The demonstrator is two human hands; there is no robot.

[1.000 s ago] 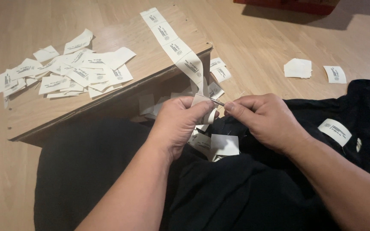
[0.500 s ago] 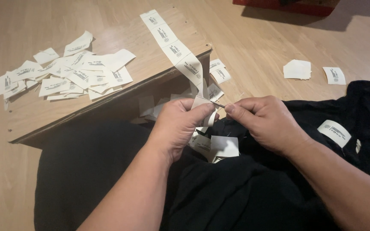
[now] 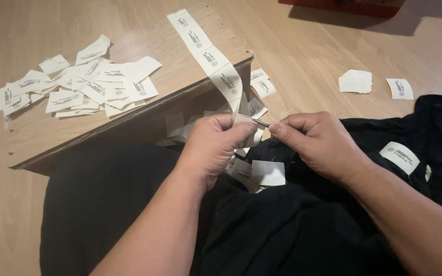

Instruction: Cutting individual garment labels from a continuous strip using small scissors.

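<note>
My left hand (image 3: 213, 145) pinches the near end of a long cream strip of printed labels (image 3: 211, 61) that runs back over a low wooden board (image 3: 103, 120). My right hand (image 3: 315, 143) holds a thin dark metal tool (image 3: 261, 123), its tip touching the strip at my left fingers; what kind of tool it is I cannot tell. Both hands hover over black fabric (image 3: 262, 225) in my lap, with loose cut labels (image 3: 262, 174) lying just below them.
A heap of cut cream labels (image 3: 78, 87) lies on the board's left part. More labels (image 3: 262, 87) sit on the wooden floor beyond the board, and two (image 3: 356, 82) farther right. A black garment with a sewn label (image 3: 400, 157) lies at right.
</note>
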